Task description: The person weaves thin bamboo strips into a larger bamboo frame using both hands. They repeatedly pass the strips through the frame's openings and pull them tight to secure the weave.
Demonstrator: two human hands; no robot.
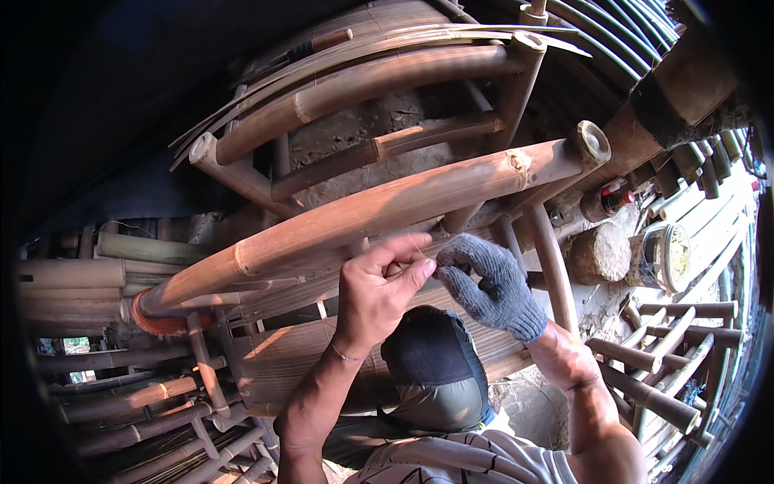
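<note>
Both hands meet over the middle of a bamboo bench, fingertips nearly touching. My left hand [380,282] is bare, its thumb and fingers closed in a pinch. Opposite it, my right hand [493,286] wears a grey knitted glove and pinches too. Something small and thin seems to sit between the fingertips, too small to name. Just beyond the hands runs a thick brown bamboo pole [347,211], the bench's long rail. Below them lies the slatted bamboo seat [282,355], partly hidden by my arms and cap.
A second bamboo frame [403,73] stands beyond, with long thin bamboo strips [355,50] lying along it. At the right are a bucket [659,256], a round block [601,253] and a smaller bamboo frame [661,363]. Bamboo poles [68,278] are stacked at the left.
</note>
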